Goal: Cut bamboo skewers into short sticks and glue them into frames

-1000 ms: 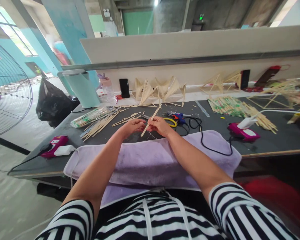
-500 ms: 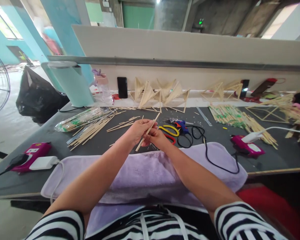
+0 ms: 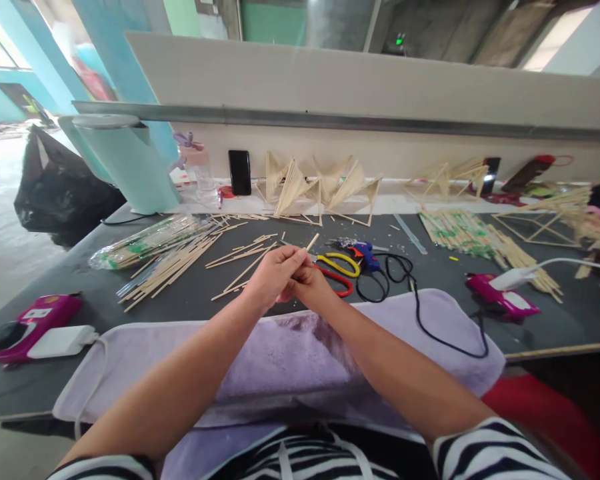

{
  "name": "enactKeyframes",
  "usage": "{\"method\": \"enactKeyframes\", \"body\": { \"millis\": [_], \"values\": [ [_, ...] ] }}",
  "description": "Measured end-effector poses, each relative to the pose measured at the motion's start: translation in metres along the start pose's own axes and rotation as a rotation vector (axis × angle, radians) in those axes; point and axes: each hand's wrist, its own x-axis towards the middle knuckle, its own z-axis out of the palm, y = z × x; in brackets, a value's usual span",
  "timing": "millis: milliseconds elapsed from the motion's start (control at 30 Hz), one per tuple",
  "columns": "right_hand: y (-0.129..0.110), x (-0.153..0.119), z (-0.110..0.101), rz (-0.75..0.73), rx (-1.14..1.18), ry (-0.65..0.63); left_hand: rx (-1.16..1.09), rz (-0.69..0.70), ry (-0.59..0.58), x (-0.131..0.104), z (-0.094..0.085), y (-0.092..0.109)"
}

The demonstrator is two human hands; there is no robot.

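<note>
My left hand [image 3: 275,273] and my right hand [image 3: 311,283] are pressed together over the table, both closed around thin wooden sticks or a single stick; the fingers hide the count. One pale stick end [image 3: 313,241] pokes out above the fingertips, and the rest is covered. Just right of my hands lie a yellow looped handle [image 3: 349,260] and a red looped handle [image 3: 341,285]; whether they belong to one tool I cannot tell. A blue glue gun [image 3: 366,255] rests beside them. Loose sticks [image 3: 243,252] are scattered left of my hands.
A lilac cloth [image 3: 280,360] covers the table's front edge. Stick frameworks [image 3: 300,190] stand at the back near a phone [image 3: 240,172]. Bagged sticks [image 3: 145,243] lie left, a stick bundle [image 3: 455,232] right. Magenta power strips [image 3: 45,320] and cables sit at both sides.
My hands have closed together over the stick, which showed at full length before and now shows only its upper end. The view has shifted slightly.
</note>
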Motion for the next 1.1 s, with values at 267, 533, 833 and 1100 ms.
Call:
{"method": "enactKeyframes", "body": {
  "millis": [267, 533, 833, 1100],
  "values": [
    [-0.006, -0.002, 0.005, -0.041, 0.047, 0.003, 0.066, 0.029, 0.076, -0.006, 0.005, 0.008],
    [-0.006, 0.003, 0.002, -0.041, 0.11, 0.033, -0.082, 0.177, 0.103, 0.004, -0.001, 0.032],
    [-0.001, 0.012, -0.079, 0.166, -1.112, 0.51, 0.06, 0.201, 0.276, 0.005, -0.094, 0.049],
    [0.006, 0.008, -0.077, 0.418, -1.338, 0.222, 0.611, 0.315, 0.282, -0.01, -0.125, 0.027]
  ]
}}
